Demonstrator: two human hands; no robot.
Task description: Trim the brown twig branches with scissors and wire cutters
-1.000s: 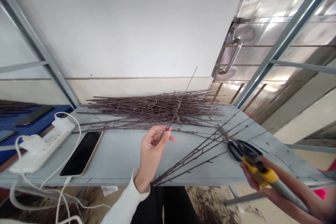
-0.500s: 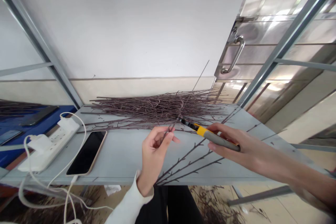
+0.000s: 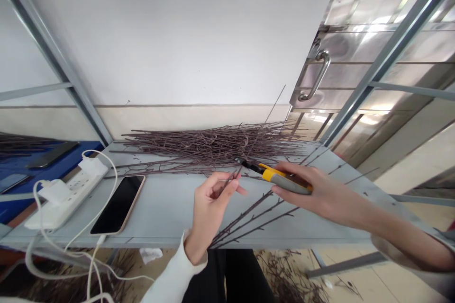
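My left hand (image 3: 213, 203) pinches a thin brown twig (image 3: 274, 105) between thumb and fingers. The twig slants up and away to the right, past the front of a twig pile (image 3: 206, 144). In my right hand (image 3: 320, 191) is a pair of pruning shears (image 3: 286, 182) with grey and yellow handles. Their dark jaws lie at the twig, just beyond my left fingertips; whether they touch it I cannot tell. Several longer budded branches (image 3: 245, 215) lie across the table from its front edge, passing under my right hand.
A phone (image 3: 117, 206) and a white power strip (image 3: 67, 199) with cables lie on the grey table (image 3: 167, 218) at left. Metal frame posts (image 3: 391, 52) rise at both sides. Cut twigs (image 3: 291, 277) litter the floor. A steel door with a handle (image 3: 322, 75) stands at right.
My right hand and the shears have shifted slightly left, and the handles look spread wider apart. My left hand has moved a little to the right with the twig.
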